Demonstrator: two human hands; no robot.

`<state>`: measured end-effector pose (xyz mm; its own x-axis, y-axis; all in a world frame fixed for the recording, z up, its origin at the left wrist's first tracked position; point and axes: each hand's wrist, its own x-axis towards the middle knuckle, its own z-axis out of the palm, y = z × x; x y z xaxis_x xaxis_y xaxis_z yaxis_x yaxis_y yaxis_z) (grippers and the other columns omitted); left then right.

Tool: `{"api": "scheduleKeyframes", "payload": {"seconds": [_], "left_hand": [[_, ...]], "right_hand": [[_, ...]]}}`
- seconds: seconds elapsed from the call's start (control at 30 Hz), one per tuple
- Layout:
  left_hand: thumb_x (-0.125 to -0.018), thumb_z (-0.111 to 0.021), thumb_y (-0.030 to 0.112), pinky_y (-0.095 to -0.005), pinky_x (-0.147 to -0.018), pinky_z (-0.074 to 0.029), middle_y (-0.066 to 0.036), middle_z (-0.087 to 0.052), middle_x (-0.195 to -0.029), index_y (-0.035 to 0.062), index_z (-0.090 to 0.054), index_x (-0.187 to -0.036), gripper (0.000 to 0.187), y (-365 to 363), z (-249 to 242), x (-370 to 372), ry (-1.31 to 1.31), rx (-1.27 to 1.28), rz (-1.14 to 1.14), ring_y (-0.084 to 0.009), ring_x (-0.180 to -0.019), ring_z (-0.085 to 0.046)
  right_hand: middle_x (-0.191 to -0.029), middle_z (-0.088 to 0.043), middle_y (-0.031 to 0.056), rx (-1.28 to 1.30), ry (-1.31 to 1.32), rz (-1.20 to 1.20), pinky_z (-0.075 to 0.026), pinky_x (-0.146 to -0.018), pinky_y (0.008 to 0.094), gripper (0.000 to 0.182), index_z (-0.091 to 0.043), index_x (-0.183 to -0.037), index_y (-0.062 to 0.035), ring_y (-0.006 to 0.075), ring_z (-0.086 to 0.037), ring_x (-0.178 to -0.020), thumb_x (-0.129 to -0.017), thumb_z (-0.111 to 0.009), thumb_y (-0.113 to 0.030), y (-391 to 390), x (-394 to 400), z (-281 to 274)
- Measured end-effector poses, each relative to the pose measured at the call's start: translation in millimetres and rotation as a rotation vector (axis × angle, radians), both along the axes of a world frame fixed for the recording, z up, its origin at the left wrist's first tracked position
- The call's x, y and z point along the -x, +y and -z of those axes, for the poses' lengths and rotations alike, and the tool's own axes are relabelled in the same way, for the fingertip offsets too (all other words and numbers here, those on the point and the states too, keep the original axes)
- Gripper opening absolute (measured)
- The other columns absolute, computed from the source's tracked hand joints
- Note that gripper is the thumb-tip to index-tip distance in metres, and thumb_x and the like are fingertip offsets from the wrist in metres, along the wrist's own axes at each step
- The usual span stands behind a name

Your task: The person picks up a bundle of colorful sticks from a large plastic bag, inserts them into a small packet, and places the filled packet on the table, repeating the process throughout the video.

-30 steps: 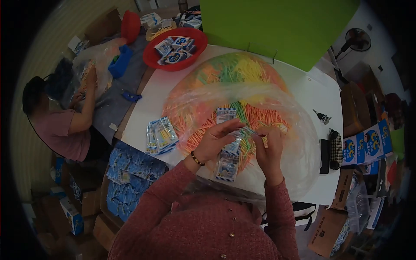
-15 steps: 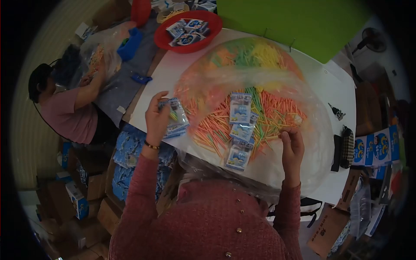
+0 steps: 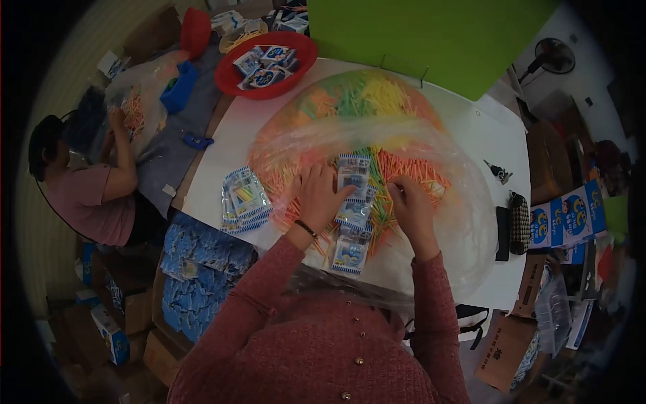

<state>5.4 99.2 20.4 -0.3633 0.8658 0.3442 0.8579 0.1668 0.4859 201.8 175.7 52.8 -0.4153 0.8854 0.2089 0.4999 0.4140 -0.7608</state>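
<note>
Thin sticks in orange, green and yellow (image 3: 383, 101), heaped inside and at the mouth of a large clear plastic bag (image 3: 464, 222). Under the bag, a broad white table (image 3: 229, 148); beyond it, a bright green upright panel (image 3: 404, 40). Well off to its left, a person in a pink short-sleeved top (image 3: 94, 202), arms toward another bag of sticks (image 3: 134, 111). Lower left of the bag, below table level, a pile of blue packets (image 3: 198, 283). Beyond its far left edge, a round red plastic basin (image 3: 229, 77) with packets inside. Over the bag's near part, left hand (image 3: 316, 195) with fingers spread and thumb apart, at the edge of overlapping blue-and-white packets (image 3: 353, 212) lying on the sticks; right hand (image 3: 412, 210) to their right, fingers curled, cannot tell whether pinching anything. Just left of the bag, a stack of clear-windowed packets (image 3: 245, 202). Right of it, a checked pouch (image 3: 519, 225) and small keys (image 3: 499, 174).
</note>
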Motion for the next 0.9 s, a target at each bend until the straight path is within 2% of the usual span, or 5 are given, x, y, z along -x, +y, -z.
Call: {"api": "scheduleKeyframes", "payload": {"seconds": [0.17, 0.33, 0.5, 0.7, 0.9], "left_hand": [[-0.079, -0.075, 0.019, -0.0378, -0.081, -0.04, -0.006, -0.059, -0.09, 0.0065, -0.059, -0.087, 0.023, 1.5, 19.7, 22.6, -0.149, -0.129, 0.13, -0.0234, -0.087, -0.055], [-0.09, -0.058, 0.001, -0.0256, -0.078, -0.051, -0.003, -0.067, -0.101, 0.0016, -0.058, -0.104, 0.014, -12.5, 4.5, 32.0, -1.141, -0.298, 0.137, -0.011, -0.092, -0.063], [-0.093, -0.055, 0.003, -0.0277, -0.081, -0.053, -0.006, -0.067, -0.107, -0.0004, -0.057, -0.115, 0.022, -24.3, -6.0, 29.1, -1.436, -0.209, 0.163, -0.0121, -0.093, -0.065], [-0.096, -0.055, 0.008, -0.0278, -0.082, -0.052, -0.005, -0.067, -0.109, 0.0011, -0.059, -0.118, 0.023, -29.5, -1.1, 22.3, -1.632, -0.014, 0.231, -0.0111, -0.092, -0.065], [-0.098, -0.052, 0.009, -0.0271, -0.084, -0.052, -0.003, -0.067, -0.11, 0.0031, -0.059, -0.12, 0.024, -31.3, -9.2, -5.2, -1.675, 0.059, 0.357, -0.0097, -0.093, -0.064]], "right_hand": [[-0.087, -0.065, 0.0156, -0.084, -0.068, -0.013, -0.05, -0.068, 0.0405, 0.018, -0.064, -0.093, -0.0027, 0.0322, -0.064, -0.08, -0.084, -0.067, -0.018, 27.8, 9.6, 19.8], [-0.086, -0.064, 0.0177, -0.301, -0.306, -0.007, -0.052, -0.073, 0.0429, 0.031, -0.064, -0.094, 0.0031, 0.0319, -0.064, -0.081, -0.076, -0.072, -0.021, 31.2, 47.5, 31.5], [-0.085, -0.063, 0.0217, -0.296, -0.548, -0.081, -0.052, -0.072, 0.044, 0.029, -0.062, -0.091, 0.0046, 0.037, -0.062, -0.084, -0.076, -0.069, -0.019, 35.3, 55.6, 53.9], [-0.084, -0.064, 0.0201, -0.071, -0.311, -0.077, -0.05, -0.075, 0.0432, 0.023, -0.06, -0.095, 0.0033, 0.034, -0.064, -0.084, -0.086, -0.064, -0.017, 27.3, 13.5, 50.6], [-0.093, -0.063, 0.006, 0.415, 0.511, -0.011, -0.049, -0.071, 0.0329, 0.019, -0.058, -0.112, -0.0042, 0.0186, -0.062, -0.083, -0.094, -0.058, -0.01, 16.0, -18.8, 68.7]]}}
